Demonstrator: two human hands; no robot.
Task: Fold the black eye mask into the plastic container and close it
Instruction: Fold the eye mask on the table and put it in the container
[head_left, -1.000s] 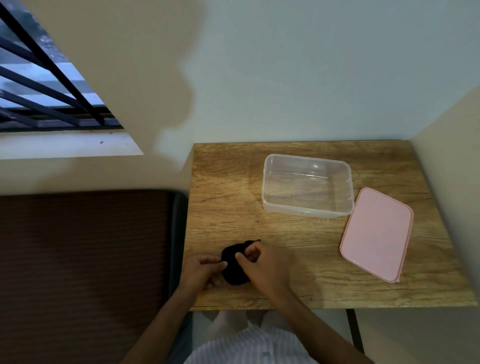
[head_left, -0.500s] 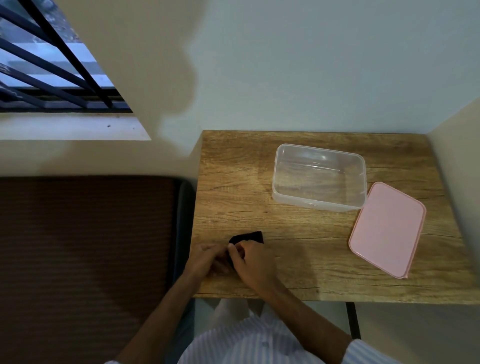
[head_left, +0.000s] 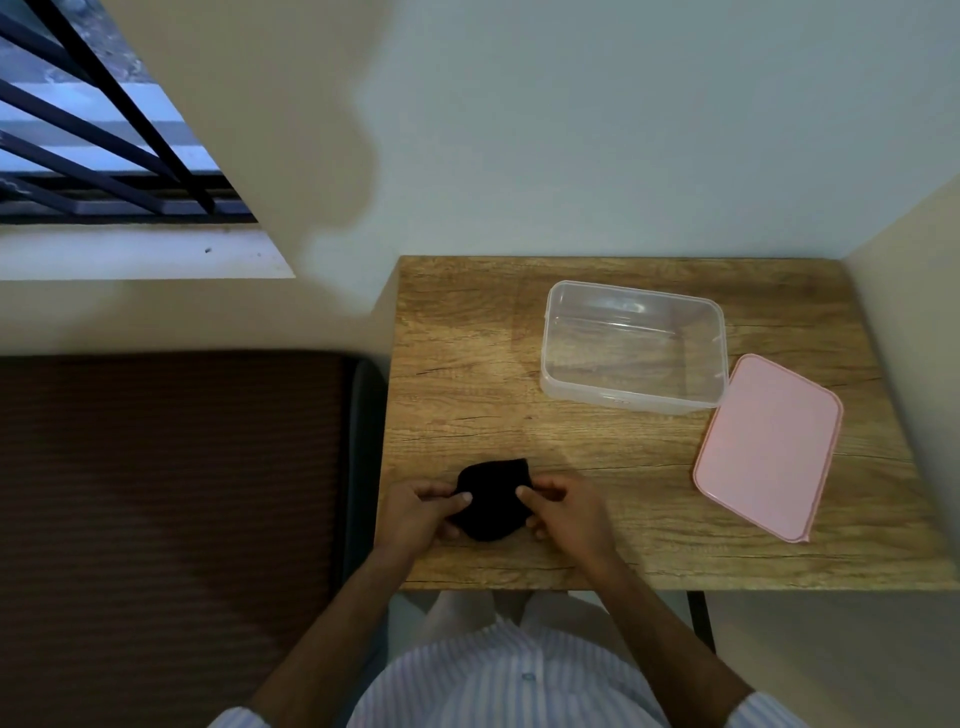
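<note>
Two hands meet at the near edge of our wooden table (head_left: 467, 364): our left hand (head_left: 415, 512) and right hand (head_left: 566, 512) each pinch a side of the folded black eye mask (head_left: 491, 501). Farther right sit the clear plastic container (head_left: 631, 402), open and empty, and its pink lid (head_left: 769, 447), just beside it.

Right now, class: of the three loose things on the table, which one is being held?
The black eye mask, pinched between the left hand and right hand; the clear container and pink lid lie untouched.
</note>
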